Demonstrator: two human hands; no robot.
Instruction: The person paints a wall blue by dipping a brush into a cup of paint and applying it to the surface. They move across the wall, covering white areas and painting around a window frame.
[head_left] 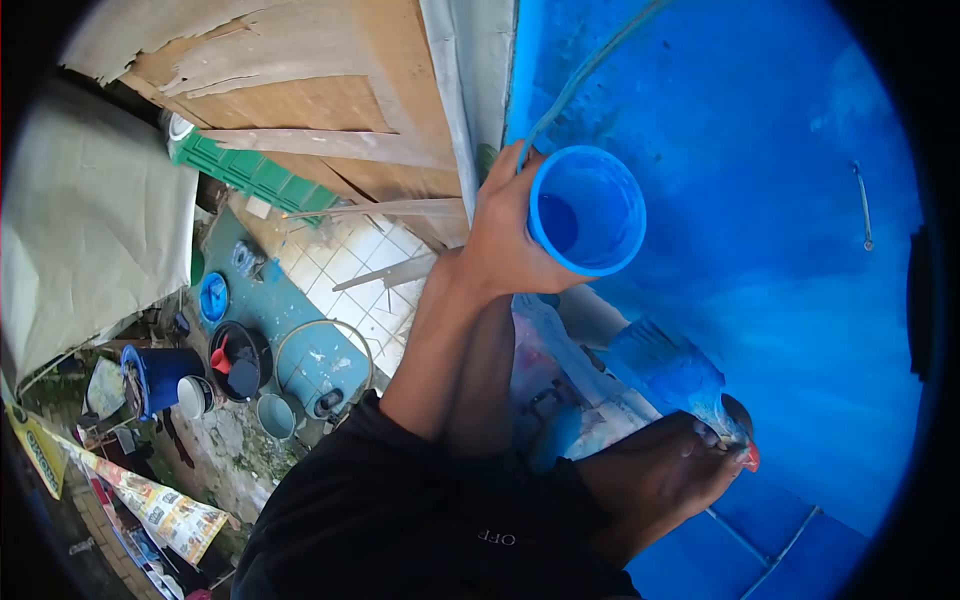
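Observation:
My left hand (505, 225) is wrapped round a blue plastic cup (588, 210), its mouth facing me and a little dark blue paint (557, 222) at the bottom. A thin greenish cord (590, 68) runs down from the top to the fingers of this hand. Lower and to the right, my right hand (672, 462) grips a wide paintbrush (665, 362). Blue paint covers its bristles, which point up and left, and a red handle end (751, 458) shows beyond the fingers. The brush overlaps the blue wall (740, 230) in this view.
Brown wooden boards (320, 90) stand at upper left, near a green ridged panel (255, 172). Far below are white floor tiles (355, 262), a black basin (240, 378), a dark blue bucket (165, 382) and a paint-stained lid (214, 297). A metal hook (863, 205) hangs on the wall.

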